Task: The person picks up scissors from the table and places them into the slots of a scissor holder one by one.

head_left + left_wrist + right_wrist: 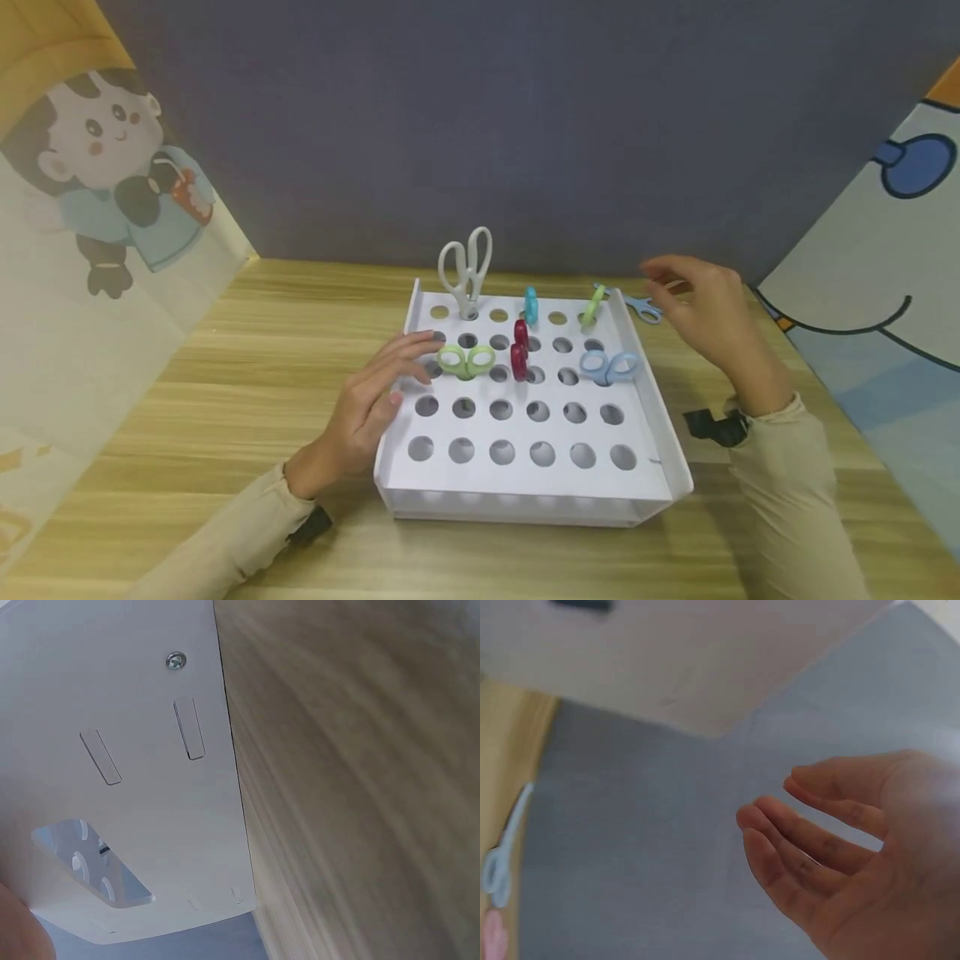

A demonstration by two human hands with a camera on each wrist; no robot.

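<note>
My left hand (375,396) rests at the left side wall of a white rack (540,479) with rows of round holes, its fingers reaching over the top near green-handled scissors (467,361). Only a bit of that hand (22,930) shows in the left wrist view, beside the rack's side panel (150,780). Off the rack's far right corner, my right hand (705,312) hovers with nothing in it, fingers loosely bent and thumb apart. Just left of it, light blue scissors (647,311) lie on the table behind the rack. In the right wrist view, the right hand (855,855) has its fingertips free.
More scissors stand in the rack's holes: white (467,275), teal (531,306), lime green (592,307), dark red (519,358) and light blue (609,367). A pink handle (495,935) shows in the right wrist view. A grey wall (510,142) rises behind the wooden table (247,383).
</note>
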